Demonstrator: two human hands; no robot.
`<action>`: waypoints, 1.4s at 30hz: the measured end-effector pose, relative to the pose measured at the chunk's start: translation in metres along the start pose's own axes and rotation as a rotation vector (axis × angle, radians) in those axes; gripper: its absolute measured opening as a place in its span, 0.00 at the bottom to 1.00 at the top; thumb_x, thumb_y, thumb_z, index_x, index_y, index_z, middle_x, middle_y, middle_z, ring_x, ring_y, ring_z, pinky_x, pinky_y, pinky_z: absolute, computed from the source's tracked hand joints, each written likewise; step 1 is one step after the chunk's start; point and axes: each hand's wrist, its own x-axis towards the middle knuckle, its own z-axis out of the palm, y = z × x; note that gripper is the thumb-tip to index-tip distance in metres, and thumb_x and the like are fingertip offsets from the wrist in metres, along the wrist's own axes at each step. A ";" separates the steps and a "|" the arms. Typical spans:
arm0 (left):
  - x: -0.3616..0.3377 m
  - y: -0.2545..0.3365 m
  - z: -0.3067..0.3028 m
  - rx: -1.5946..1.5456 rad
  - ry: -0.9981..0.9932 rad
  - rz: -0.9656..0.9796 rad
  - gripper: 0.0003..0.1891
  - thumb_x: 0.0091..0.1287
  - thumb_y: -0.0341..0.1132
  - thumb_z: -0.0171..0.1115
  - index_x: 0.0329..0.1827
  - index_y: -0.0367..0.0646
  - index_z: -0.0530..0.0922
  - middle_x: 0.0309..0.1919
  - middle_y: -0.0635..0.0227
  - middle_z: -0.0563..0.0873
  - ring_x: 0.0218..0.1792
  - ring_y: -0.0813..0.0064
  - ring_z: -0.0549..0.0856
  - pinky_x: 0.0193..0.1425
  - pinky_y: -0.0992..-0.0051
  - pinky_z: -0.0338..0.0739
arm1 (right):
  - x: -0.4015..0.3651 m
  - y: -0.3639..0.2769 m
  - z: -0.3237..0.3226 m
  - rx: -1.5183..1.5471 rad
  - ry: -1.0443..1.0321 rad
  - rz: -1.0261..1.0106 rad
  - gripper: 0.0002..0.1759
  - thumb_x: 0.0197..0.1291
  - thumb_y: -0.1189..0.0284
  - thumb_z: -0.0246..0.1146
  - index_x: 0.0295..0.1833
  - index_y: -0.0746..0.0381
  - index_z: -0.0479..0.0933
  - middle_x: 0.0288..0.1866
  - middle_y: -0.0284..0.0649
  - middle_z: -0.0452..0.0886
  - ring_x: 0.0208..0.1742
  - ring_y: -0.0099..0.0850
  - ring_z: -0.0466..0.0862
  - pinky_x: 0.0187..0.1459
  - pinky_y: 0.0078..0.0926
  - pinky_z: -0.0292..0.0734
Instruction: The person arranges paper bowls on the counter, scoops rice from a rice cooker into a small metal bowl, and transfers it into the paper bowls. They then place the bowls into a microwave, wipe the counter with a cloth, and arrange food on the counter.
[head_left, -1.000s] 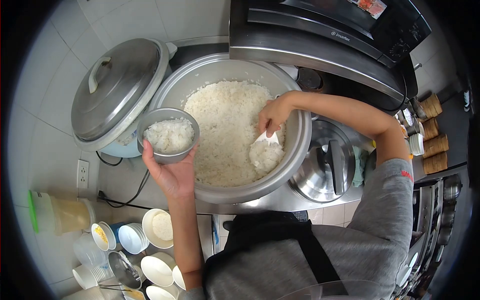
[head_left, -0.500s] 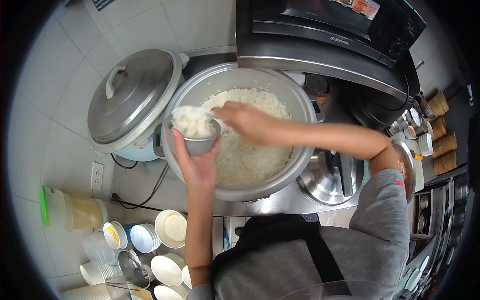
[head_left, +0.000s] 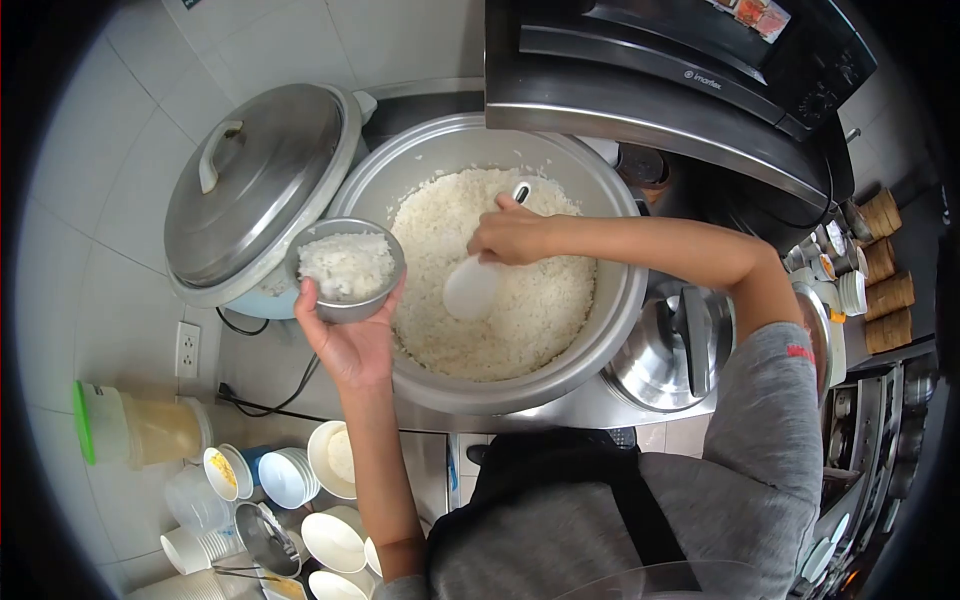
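My left hand (head_left: 352, 345) is wrapped round the underside of a small grey metal bowl (head_left: 368, 310), which overlaps the left rim of a big rice pot (head_left: 621, 300) in this view. White cooked rice (head_left: 345, 265) is heaped inside the bowl. My right hand (head_left: 510, 234), over the middle of the pot, grips a white rice paddle (head_left: 472, 290). The paddle's blade lies on the bed of rice (head_left: 520, 335), and its handle end sticks out past my fingers. More rice grains cling to the pot's inner wall.
A rice cooker with a steel lid (head_left: 255, 185) stands left of the pot. An oven (head_left: 640, 75) overhangs its back right. On the right is a lidded steel pot (head_left: 665, 350). Stacked white bowls (head_left: 288, 476) and tubs fill the lower left.
My left hand has moved the bowl left and slightly down. My right hand has brought the paddle from the bowl down into the pot, to the right.
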 end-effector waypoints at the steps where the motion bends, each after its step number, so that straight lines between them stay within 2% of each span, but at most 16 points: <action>1: 0.000 0.001 -0.001 -0.007 0.000 -0.001 0.34 0.60 0.51 0.57 0.66 0.45 0.59 0.62 0.58 0.67 0.62 0.56 0.69 0.61 0.46 0.68 | -0.005 0.000 0.000 -0.028 -0.082 -0.048 0.06 0.59 0.65 0.59 0.36 0.53 0.80 0.27 0.33 0.81 0.37 0.31 0.79 0.49 0.34 0.52; 5: 0.001 0.000 -0.001 -0.030 -0.004 -0.005 0.35 0.60 0.51 0.57 0.67 0.45 0.59 0.63 0.58 0.66 0.64 0.55 0.68 0.62 0.44 0.65 | -0.025 0.012 -0.001 0.085 -0.270 -0.098 0.06 0.58 0.63 0.60 0.34 0.53 0.79 0.27 0.31 0.81 0.35 0.32 0.79 0.49 0.35 0.50; 8: 0.001 0.001 -0.002 -0.057 -0.024 -0.014 0.35 0.60 0.51 0.57 0.67 0.46 0.58 0.65 0.59 0.64 0.65 0.53 0.65 0.64 0.40 0.61 | -0.040 0.020 -0.002 0.121 -0.422 -0.134 0.09 0.59 0.64 0.60 0.34 0.57 0.79 0.26 0.31 0.79 0.33 0.28 0.78 0.45 0.33 0.57; 11: 0.000 0.000 -0.004 -0.089 -0.042 -0.032 0.35 0.60 0.51 0.58 0.68 0.48 0.58 0.67 0.60 0.61 0.68 0.51 0.61 0.65 0.36 0.56 | -0.034 0.038 0.006 0.398 -0.835 0.035 0.11 0.60 0.64 0.60 0.42 0.60 0.79 0.27 0.31 0.78 0.32 0.22 0.76 0.38 0.26 0.64; 12: 0.001 0.000 -0.004 -0.087 -0.047 -0.036 0.35 0.61 0.51 0.57 0.68 0.48 0.58 0.67 0.60 0.62 0.68 0.51 0.61 0.65 0.36 0.56 | -0.032 0.044 0.009 0.488 -0.824 0.016 0.12 0.60 0.64 0.60 0.41 0.61 0.79 0.27 0.30 0.77 0.30 0.21 0.75 0.35 0.24 0.65; 14: 0.002 0.001 -0.005 -0.070 -0.056 -0.036 0.34 0.61 0.51 0.57 0.68 0.48 0.58 0.67 0.59 0.62 0.68 0.52 0.61 0.66 0.37 0.56 | -0.026 0.045 0.004 0.657 -0.796 -0.028 0.13 0.61 0.64 0.60 0.41 0.63 0.79 0.26 0.29 0.76 0.28 0.18 0.74 0.29 0.20 0.67; 20: 0.002 -0.001 -0.009 0.004 -0.020 -0.024 0.33 0.61 0.50 0.56 0.66 0.45 0.60 0.65 0.58 0.65 0.66 0.54 0.65 0.65 0.40 0.60 | -0.022 0.021 -0.083 0.809 -0.259 0.099 0.13 0.63 0.65 0.59 0.39 0.65 0.79 0.26 0.30 0.75 0.29 0.19 0.72 0.30 0.19 0.66; 23: 0.001 -0.001 -0.004 0.026 -0.048 -0.039 0.34 0.62 0.51 0.57 0.67 0.45 0.60 0.65 0.57 0.65 0.65 0.54 0.66 0.63 0.41 0.62 | -0.014 0.007 -0.105 0.775 -0.023 0.137 0.13 0.64 0.66 0.57 0.43 0.66 0.78 0.27 0.32 0.76 0.30 0.20 0.73 0.32 0.21 0.69; 26: 0.001 -0.001 -0.002 0.065 -0.087 -0.071 0.35 0.63 0.57 0.55 0.67 0.45 0.59 0.64 0.58 0.66 0.64 0.56 0.67 0.62 0.43 0.64 | -0.001 -0.024 -0.090 0.734 0.244 0.083 0.14 0.62 0.72 0.56 0.50 0.68 0.75 0.30 0.39 0.78 0.31 0.28 0.77 0.37 0.25 0.74; 28: 0.001 -0.002 0.001 0.111 -0.099 -0.083 0.38 0.62 0.60 0.54 0.67 0.43 0.58 0.63 0.58 0.66 0.62 0.58 0.70 0.61 0.48 0.67 | 0.002 -0.052 -0.063 0.585 0.480 -0.079 0.19 0.59 0.79 0.54 0.58 0.67 0.71 0.37 0.48 0.77 0.37 0.38 0.80 0.44 0.31 0.76; 30: 0.001 -0.003 0.001 0.123 -0.087 -0.081 0.39 0.62 0.62 0.54 0.67 0.44 0.58 0.63 0.58 0.66 0.62 0.58 0.69 0.60 0.48 0.68 | -0.015 -0.091 -0.049 0.308 0.656 -0.122 0.24 0.57 0.83 0.54 0.61 0.65 0.68 0.44 0.52 0.75 0.45 0.44 0.79 0.49 0.35 0.75; 33: 0.000 -0.002 0.000 0.119 -0.072 -0.103 0.39 0.61 0.62 0.54 0.67 0.45 0.58 0.64 0.59 0.66 0.62 0.59 0.69 0.59 0.48 0.69 | -0.027 -0.108 -0.035 0.180 0.701 -0.191 0.24 0.56 0.85 0.52 0.61 0.64 0.68 0.48 0.50 0.74 0.48 0.44 0.78 0.51 0.36 0.74; 36: -0.001 -0.002 0.004 0.089 -0.056 -0.055 0.38 0.61 0.61 0.55 0.67 0.46 0.58 0.64 0.60 0.66 0.62 0.59 0.69 0.57 0.49 0.70 | -0.019 -0.082 -0.055 0.429 0.616 -0.192 0.26 0.53 0.86 0.53 0.60 0.63 0.69 0.44 0.48 0.76 0.48 0.43 0.78 0.50 0.35 0.74; 38: 0.002 -0.003 0.006 0.068 -0.037 -0.027 0.38 0.60 0.61 0.56 0.67 0.46 0.59 0.63 0.60 0.66 0.62 0.59 0.69 0.57 0.50 0.71 | -0.007 -0.056 -0.079 0.687 0.614 -0.041 0.25 0.52 0.84 0.55 0.59 0.63 0.70 0.38 0.45 0.78 0.48 0.40 0.79 0.48 0.36 0.75; 41: 0.008 0.003 0.002 0.051 0.018 -0.025 0.38 0.58 0.60 0.57 0.65 0.47 0.60 0.62 0.61 0.67 0.61 0.59 0.70 0.57 0.50 0.71 | 0.024 -0.019 -0.062 0.089 0.434 0.246 0.19 0.53 0.80 0.57 0.52 0.60 0.75 0.31 0.38 0.80 0.47 0.33 0.79 0.48 0.36 0.71; 42: 0.010 0.003 0.002 0.055 0.021 -0.030 0.38 0.58 0.60 0.57 0.65 0.48 0.60 0.62 0.61 0.66 0.61 0.59 0.69 0.57 0.50 0.70 | 0.032 -0.020 -0.047 -0.081 0.414 0.180 0.16 0.52 0.79 0.58 0.49 0.58 0.76 0.31 0.36 0.80 0.47 0.31 0.79 0.49 0.34 0.69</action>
